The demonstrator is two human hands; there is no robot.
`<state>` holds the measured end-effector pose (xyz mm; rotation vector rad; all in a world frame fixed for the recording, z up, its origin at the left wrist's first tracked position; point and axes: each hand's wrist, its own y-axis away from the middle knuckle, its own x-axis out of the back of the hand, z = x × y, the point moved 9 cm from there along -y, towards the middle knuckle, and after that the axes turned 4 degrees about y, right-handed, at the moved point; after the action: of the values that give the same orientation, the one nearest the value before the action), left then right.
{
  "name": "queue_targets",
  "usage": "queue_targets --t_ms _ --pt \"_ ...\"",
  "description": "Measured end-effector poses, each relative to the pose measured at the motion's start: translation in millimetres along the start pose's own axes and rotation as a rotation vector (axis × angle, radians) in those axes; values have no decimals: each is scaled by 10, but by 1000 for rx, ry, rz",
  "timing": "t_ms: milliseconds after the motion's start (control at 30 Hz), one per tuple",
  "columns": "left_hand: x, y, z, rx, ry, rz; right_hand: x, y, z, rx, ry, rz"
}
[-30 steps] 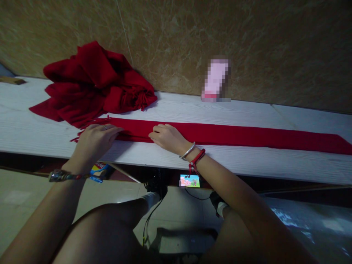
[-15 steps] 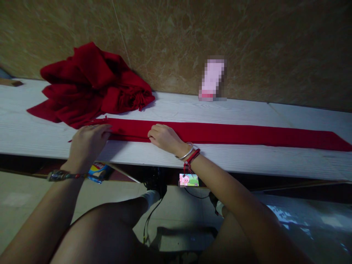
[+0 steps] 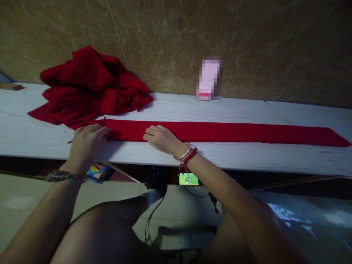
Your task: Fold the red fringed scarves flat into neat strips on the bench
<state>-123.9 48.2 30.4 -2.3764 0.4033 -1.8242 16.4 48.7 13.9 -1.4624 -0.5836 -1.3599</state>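
A long red scarf (image 3: 220, 132) lies as a narrow folded strip along the white wood-grain bench top. My left hand (image 3: 89, 141), with a ring on one finger, is at its left end and covers most of the fringe there. Its fingers are bent onto the cloth, the thumb hidden. Farther right, my right hand (image 3: 161, 138) rests on the strip with fingers curled and pressed together on the fabric. The scarf's right end tapers to a slanted corner. Behind my left hand, a second red fringed cloth (image 3: 90, 84) sits in a crumpled heap.
A pink pixelated item (image 3: 209, 79) leans at the brown marbled wall (image 3: 247, 47). Below the front edge of the bench top (image 3: 233, 157), a phone with a lit screen (image 3: 188, 179) and a blue snack packet (image 3: 98, 170) are on a lower shelf. A cable hangs near my legs.
My left hand has shifted left to the scarf's fringed end, covering more fringe. My right hand stays near the same spot on the cloth. The uneven layer along the front edge looks flatter.
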Motion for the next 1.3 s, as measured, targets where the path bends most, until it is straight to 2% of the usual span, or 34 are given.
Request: queue_targets --t_ms 300,567,700,833,900,1033,1200,1300 --pt "21 13 -27 -14 -50 47 -18 21 16 0 -42 -12" --pt "-54 15 -22 26 -16 -82 -39 44 45 -20 -172 -7" --pt "-21 -23 96 -53 102 -3 -45 38 81 -54 -261 -22" --pt "-69 -108 263 -115 372 68 -30 34 97 -76 -331 -57" --pt "-213 -142 323 -102 439 4 -16 35 102 -80 -351 -52" --pt "-527 -124 325 26 389 -215 -29 25 130 -88 -391 -13" --pt "-542 -66 312 111 322 -333 -14 26 275 -191 -385 132" --pt "-500 -50 316 158 304 -378 -91 56 327 -284 -264 74"
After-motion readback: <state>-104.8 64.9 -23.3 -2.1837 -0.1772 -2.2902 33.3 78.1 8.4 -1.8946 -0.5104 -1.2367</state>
